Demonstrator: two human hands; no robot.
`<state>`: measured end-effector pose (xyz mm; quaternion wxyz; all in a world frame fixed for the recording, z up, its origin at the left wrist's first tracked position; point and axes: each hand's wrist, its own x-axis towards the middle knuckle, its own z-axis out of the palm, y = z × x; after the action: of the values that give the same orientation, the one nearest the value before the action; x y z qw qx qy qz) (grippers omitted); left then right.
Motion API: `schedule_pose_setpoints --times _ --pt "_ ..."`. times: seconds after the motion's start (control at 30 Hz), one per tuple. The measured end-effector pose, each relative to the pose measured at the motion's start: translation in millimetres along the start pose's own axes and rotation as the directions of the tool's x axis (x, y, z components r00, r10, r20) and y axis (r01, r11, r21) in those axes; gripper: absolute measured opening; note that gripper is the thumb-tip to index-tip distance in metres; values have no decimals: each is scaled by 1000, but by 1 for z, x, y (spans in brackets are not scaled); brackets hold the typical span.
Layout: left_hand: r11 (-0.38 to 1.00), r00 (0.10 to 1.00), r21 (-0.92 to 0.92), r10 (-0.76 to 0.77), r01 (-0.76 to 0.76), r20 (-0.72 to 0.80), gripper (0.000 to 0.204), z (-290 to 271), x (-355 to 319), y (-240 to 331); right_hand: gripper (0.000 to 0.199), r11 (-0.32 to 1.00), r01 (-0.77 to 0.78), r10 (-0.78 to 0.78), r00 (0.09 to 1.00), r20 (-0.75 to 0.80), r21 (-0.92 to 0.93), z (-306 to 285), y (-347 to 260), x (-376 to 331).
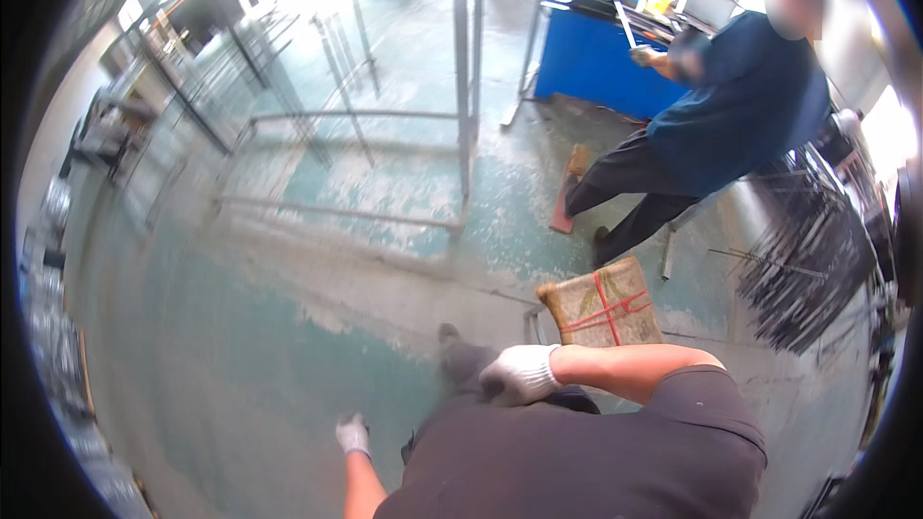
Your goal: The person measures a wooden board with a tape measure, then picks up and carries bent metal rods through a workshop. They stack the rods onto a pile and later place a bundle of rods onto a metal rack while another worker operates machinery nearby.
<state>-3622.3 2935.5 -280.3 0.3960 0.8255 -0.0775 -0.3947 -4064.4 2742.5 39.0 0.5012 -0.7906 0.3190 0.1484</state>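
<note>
My left hand (354,433), in a white knit glove, hangs low to the left of my body over the green floor. Its fingers look folded in, and nothing sticks out of them. My right hand (524,375), gloved the same way, is in front of my waist with the forearm bent across. Its fingers curl downward, and whatever may be inside them is hidden. Just beyond my right forearm stands a stool-like seat (608,306) with a worn, pale padded top tied with red cord. The forearm covers its near edge.
A co-worker (735,106) in dark clothes stands at the far right, holding a pale bar (625,23) over a blue workbench (591,62). A metal frame (463,86) rises ahead. A heap of dark metal rods (812,259) lies at right; metal stock (58,346) lines the left edge.
</note>
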Motion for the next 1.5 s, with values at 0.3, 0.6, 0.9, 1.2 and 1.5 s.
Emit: schedule_pose_setpoints --times 0.3,0.6,0.9,1.2,1.5 --pt "636 590 186 513 -749 624 20 113 15 254 55 993 -44 -2 913 -407 -105 -146 24 134" --pt "74 -29 -232 911 -970 412 21 244 -18 690 57 1000 9 21 209 -978 23 -314 -6 111" --pt "-617 -715 -386 671 -686 198 29 401 -134 919 62 990 -68 128 12 -992 127 -393 31 116" --pt "-513 -403 79 752 -855 522 23 556 -160 1026 71 966 20 239 305 -922 257 -464 48 128" --pt "-309 -348 -165 758 -936 552 21 583 -137 1044 77 997 53 27 422 -906 55 -529 89 141"
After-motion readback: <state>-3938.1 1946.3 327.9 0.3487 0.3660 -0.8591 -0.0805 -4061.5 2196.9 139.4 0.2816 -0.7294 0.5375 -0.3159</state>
